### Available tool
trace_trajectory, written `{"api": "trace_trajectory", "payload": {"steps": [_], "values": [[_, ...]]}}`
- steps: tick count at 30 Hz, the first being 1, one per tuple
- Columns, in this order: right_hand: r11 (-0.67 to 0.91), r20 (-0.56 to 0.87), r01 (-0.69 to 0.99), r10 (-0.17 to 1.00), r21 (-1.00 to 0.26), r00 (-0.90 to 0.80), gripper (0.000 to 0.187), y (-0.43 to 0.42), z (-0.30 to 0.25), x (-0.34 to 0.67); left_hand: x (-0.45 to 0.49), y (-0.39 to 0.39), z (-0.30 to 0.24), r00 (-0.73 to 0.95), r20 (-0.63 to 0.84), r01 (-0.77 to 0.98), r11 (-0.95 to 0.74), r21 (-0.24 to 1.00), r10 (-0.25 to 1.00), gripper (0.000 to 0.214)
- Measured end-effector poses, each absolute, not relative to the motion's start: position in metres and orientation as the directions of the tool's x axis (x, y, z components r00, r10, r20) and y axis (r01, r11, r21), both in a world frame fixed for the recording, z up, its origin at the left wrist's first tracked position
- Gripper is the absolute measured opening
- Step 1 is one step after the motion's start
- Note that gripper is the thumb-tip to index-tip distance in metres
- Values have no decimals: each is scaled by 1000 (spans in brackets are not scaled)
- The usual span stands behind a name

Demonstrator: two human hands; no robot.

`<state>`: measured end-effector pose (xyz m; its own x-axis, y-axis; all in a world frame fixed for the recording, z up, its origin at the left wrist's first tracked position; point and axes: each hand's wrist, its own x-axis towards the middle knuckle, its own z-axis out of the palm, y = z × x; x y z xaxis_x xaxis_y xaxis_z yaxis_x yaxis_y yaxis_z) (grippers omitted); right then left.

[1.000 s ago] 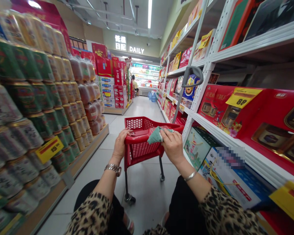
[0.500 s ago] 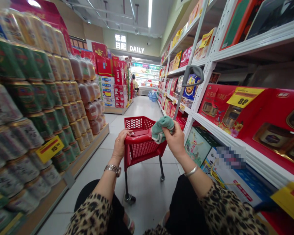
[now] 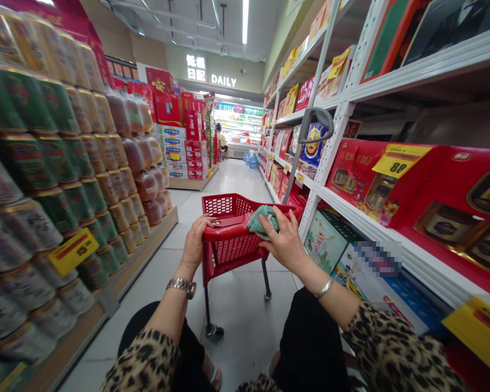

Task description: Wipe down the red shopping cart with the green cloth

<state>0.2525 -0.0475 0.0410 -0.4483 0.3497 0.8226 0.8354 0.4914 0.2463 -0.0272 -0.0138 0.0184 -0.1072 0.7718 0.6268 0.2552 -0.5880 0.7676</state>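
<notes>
Teal cloth (image 3: 262, 220) on the red shopping trolley's handle (image 3: 224, 234), at 12 o'clock
Right hand (image 3: 283, 244) half-closed, gripping the cloth; left hand (image 3: 194, 244) curled round the handle; hard rubbing could roll the trolley into the white shelving (image 3: 375, 218) at 2 o'clock

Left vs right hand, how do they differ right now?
The left hand rests on the cart rim with nothing in it, while the right hand grips a green cloth against that rim. The left hand has a metal link watch at its wrist; the right hand has a thin bangle. Both hands are on the red cart and come out of leopard-print sleeves.
</notes>
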Motion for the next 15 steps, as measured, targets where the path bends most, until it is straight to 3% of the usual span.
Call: {"api": "trace_trajectory", "payload": {"steps": [5,11,15], "values": [[447,814,843,340,301,-471,54,-37,44,261,-24,-14,18,-102,637,273,-594,757,764,34],[479,775,832,399,280,-490,75,-36,50,260,-22,-15,19,-90,620,267,-581,769,779,32],[462,792,816,321,348,-519,56,-30,50,265,-24,-14,17,-97,623,260,-584,769,776,33]]}}
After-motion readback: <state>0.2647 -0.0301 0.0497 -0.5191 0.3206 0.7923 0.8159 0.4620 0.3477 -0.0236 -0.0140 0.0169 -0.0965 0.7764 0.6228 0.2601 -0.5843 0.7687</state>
